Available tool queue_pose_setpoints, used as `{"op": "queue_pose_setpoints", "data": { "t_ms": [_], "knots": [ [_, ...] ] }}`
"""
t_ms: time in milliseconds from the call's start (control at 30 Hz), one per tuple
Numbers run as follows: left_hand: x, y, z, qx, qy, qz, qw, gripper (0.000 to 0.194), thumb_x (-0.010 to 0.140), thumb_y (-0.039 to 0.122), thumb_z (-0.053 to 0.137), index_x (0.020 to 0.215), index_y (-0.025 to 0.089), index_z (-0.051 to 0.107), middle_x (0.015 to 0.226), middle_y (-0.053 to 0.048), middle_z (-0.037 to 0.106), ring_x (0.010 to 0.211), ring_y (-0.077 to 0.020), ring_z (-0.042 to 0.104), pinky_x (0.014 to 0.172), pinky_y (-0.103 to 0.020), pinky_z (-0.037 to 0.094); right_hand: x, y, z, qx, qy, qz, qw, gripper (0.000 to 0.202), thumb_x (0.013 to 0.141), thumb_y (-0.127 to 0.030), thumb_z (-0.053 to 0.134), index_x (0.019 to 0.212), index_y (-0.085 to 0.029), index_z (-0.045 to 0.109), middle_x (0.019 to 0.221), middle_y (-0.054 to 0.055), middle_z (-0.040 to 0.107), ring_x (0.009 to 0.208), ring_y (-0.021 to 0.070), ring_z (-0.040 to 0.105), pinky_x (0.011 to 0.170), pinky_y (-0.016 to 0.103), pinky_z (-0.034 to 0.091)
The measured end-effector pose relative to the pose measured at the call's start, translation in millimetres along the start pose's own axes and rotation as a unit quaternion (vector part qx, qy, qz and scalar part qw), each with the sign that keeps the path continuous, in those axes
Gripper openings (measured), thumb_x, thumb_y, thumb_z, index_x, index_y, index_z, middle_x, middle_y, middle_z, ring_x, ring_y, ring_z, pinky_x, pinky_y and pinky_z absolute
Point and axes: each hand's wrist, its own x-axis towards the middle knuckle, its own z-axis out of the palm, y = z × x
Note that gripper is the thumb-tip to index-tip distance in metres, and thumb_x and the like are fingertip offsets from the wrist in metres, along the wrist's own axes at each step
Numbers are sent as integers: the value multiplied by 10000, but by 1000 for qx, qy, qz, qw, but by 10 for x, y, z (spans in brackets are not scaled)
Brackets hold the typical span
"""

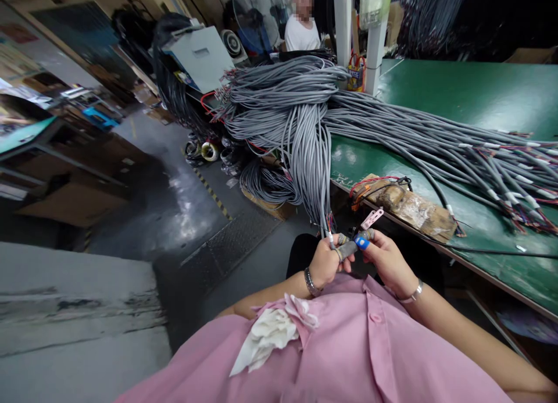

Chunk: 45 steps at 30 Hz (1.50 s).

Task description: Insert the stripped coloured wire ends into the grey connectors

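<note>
Both hands meet in front of the pink shirt, fingertips almost touching. My left hand (pixel 325 264) is closed around the end of a grey cable (pixel 323 208), where a white sleeve and thin coloured wires show. Grey wrapping covers some of its fingers. My right hand (pixel 386 260) is pinched closed beside it, with a blue wrap on the thumb and a grey wrap on the index finger. What the right fingertips hold is too small to make out. Just beyond them is a pale pink piece with holes (pixel 372 218); I cannot tell whether it is held.
A large bundle of grey cables (pixel 279 92) lies over the green table (pixel 462 83), stripped ends at right. A worn wooden block (pixel 414 208) sits at the table edge. Coiled cables (pixel 270 182) are below. A person (pixel 301 34) is at the back near a fan.
</note>
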Motion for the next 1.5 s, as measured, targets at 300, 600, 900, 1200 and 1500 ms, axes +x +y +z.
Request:
{"op": "queue_pose_setpoints", "data": {
  "t_ms": [300,600,900,1200,1500],
  "knots": [
    [15,28,-23,-40,-13,-4,999,363,739,472,649,657,124,588,554,-31,617,339,-72,486,334,-194,224,15,26,21,46,-8,7,999,279,725,-415,725,829,-190,595,614,-34,552,516,93,407,511,239,317],
    [13,41,4,-46,15,-18,999,370,717,482,657,649,126,581,560,-23,611,337,-60,475,339,-192,233,34,103,45,37,33,-13,999,278,725,-427,722,762,-187,585,631,-24,553,533,102,429,527,243,360],
    [27,38,5,-49,32,-21,998,348,719,463,653,639,136,565,526,-9,590,334,-70,480,332,-192,233,3,144,15,52,43,-3,998,269,714,-408,735,731,-184,587,620,-25,528,533,101,434,525,242,386],
    [-1,12,-27,11,5,-21,1000,328,730,425,658,608,155,515,451,25,524,312,-67,433,333,-189,238,67,-75,-48,73,-13,22,997,345,690,-349,755,961,-194,607,867,28,660,694,135,587,641,267,462],
    [-46,22,-53,94,-20,4,995,275,752,383,634,644,154,525,530,16,571,358,-64,475,374,-182,311,103,-90,-64,63,-27,3,998,393,667,-217,755,1006,-186,558,751,-13,624,627,105,550,578,225,417]
  ]
}}
